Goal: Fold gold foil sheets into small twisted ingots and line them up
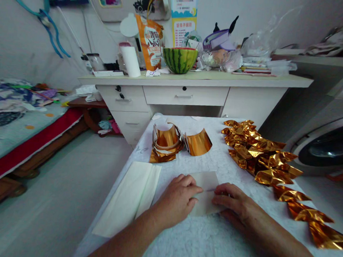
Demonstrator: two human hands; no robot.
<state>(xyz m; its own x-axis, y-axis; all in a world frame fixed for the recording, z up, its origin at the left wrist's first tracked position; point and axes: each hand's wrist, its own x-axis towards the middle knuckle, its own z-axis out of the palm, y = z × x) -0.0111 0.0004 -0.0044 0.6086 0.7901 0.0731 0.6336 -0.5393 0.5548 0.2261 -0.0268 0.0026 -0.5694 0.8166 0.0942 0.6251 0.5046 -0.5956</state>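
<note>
At the left, a bed (26, 142) is partly seen, and cloths are heaped upon it. Against the wall, a white rear bench (185, 92) with drawers is placed. In front of it, the bench (181, 242) is covered with a pale cloth. At the right, a washer (328, 147) is cut by the edge of the view.

Along the right side of the bench, many gold pieces (274, 176) are laid in a long line; they are folded with pointed ends, and at the far end they are crowded closer together. On the left side, a paper pile (125, 199) is laid flat. On the rear bench, an orange bag (149, 43) is placed just beside a watermelon (179, 60).

The left hand (176, 201) is rested on the left part of a pale sheet (205, 199), with its thumb and forefinger a little apart. The right edge of this sheet is touched by the right hand (238, 205), whose fingers are bent and close together. Whether the sheet is pinched by either hand cannot be told. It is placed between the hands, on the bench, and is crossed by a line.

Beyond it, a curved foil stack (167, 138) is set, and just beside this, a smaller curved foil (199, 142) is seen.
</note>
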